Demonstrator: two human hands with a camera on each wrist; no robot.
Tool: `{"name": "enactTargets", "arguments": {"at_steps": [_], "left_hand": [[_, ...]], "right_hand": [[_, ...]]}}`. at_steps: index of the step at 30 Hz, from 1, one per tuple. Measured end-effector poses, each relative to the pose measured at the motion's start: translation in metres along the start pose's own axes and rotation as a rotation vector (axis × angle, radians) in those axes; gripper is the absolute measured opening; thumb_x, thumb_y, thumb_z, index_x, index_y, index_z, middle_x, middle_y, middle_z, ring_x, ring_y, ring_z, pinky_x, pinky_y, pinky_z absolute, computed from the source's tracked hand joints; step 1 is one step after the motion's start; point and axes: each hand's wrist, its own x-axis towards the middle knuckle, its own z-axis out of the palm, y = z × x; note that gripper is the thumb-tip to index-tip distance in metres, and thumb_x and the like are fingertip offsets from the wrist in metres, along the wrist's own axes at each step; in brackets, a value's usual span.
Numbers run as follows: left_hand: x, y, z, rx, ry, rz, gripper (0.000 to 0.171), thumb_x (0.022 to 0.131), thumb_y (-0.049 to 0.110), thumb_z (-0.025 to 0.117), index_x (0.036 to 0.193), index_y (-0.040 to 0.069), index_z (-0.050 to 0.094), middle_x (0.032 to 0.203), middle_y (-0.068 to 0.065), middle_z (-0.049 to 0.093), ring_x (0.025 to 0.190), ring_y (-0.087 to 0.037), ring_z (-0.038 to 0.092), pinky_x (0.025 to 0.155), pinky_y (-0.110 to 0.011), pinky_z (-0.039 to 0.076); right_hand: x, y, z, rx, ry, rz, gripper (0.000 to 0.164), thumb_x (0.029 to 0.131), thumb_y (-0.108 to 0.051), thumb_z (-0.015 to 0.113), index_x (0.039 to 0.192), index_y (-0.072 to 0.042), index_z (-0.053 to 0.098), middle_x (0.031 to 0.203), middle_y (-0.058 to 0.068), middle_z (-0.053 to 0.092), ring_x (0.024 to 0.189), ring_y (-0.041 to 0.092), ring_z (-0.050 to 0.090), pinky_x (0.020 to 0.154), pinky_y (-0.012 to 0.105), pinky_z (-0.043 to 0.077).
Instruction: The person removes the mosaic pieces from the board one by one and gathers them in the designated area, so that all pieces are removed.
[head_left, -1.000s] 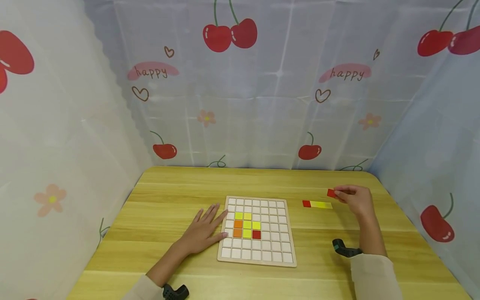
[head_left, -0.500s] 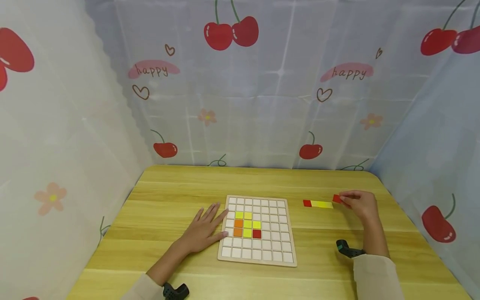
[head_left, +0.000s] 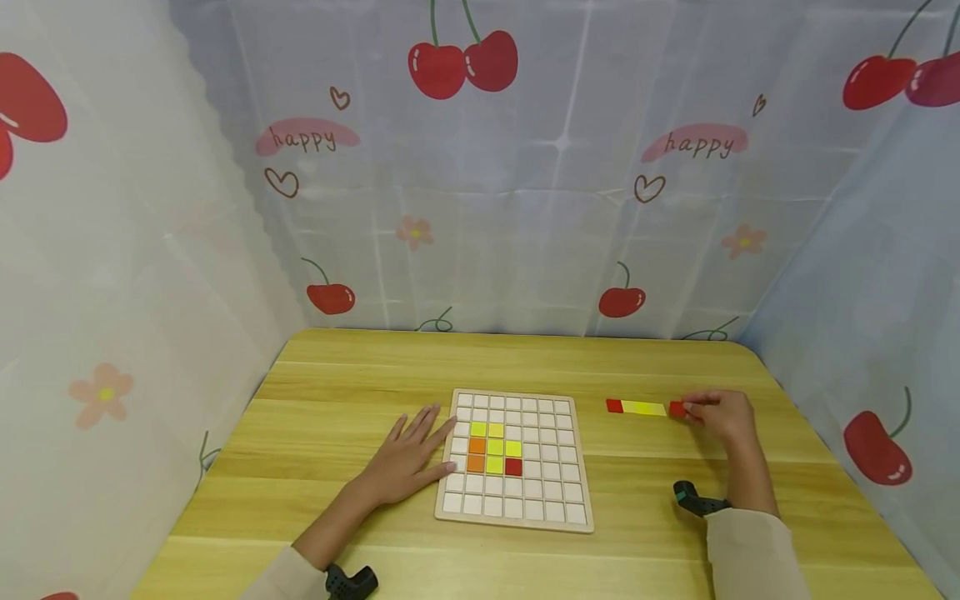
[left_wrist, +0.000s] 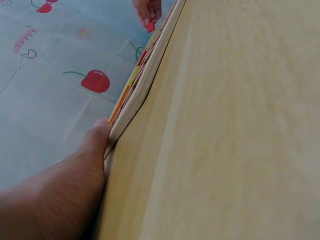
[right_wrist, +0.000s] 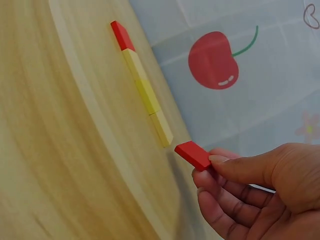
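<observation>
In the head view, my left hand lies flat with fingers spread, fingertips and thumb touching the left edge of a wooden grid board. Several yellow tiles, two orange tiles and one red tile sit in its cells. To the board's right, my right hand pinches a loose red tile between thumb and fingers. That tile is just off the right end of a row on the table: a red tile followed by three yellow tiles, end to end.
The light wooden table reaches back to a cherry-print curtain, with more curtain on both sides. A black wrist camera is worn at the right wrist, another black device at the left.
My right hand has moved a little right and then down with the red tile, from above the row to beside its right end. The left hand and the board have stayed put.
</observation>
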Motion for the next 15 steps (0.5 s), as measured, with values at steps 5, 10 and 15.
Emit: {"name": "enactTargets", "arguments": {"at_steps": [5,10,15], "left_hand": [[0.000,0.000,0.000,-0.004,-0.002,-0.001,0.077,0.102,0.066,0.037,0.165,0.025,0.018,0.170,-0.013,0.011,0.156,-0.032,0.010,0.121,-0.060,0.008],[0.001,-0.001,0.000,0.005,-0.008,-0.004,0.077,0.102,0.066,0.037,0.165,0.026,0.017,0.170,-0.013,0.010,0.156,-0.030,0.008,0.122,-0.060,0.007],[0.000,0.000,0.000,-0.002,-0.005,-0.001,0.077,0.102,0.066,0.038,0.165,0.025,0.018,0.170,-0.013,0.011,0.156,-0.031,0.009,0.121,-0.060,0.007]], "right_hand": [[0.002,0.005,0.004,-0.044,0.023,0.002,0.024,0.097,-0.004,0.066,0.110,0.015,0.071,0.093,0.012,0.072,0.068,0.002,0.065,0.062,0.022,0.056],[0.003,0.006,0.008,-0.122,0.079,-0.008,0.023,0.095,-0.007,0.068,0.107,0.012,0.074,0.102,0.025,0.071,0.078,0.012,0.061,0.058,0.020,0.050],[0.005,0.009,0.013,-0.141,0.110,-0.012,0.023,0.094,-0.006,0.069,0.107,0.011,0.074,0.103,0.025,0.072,0.080,0.016,0.059,0.058,0.020,0.047]]}}
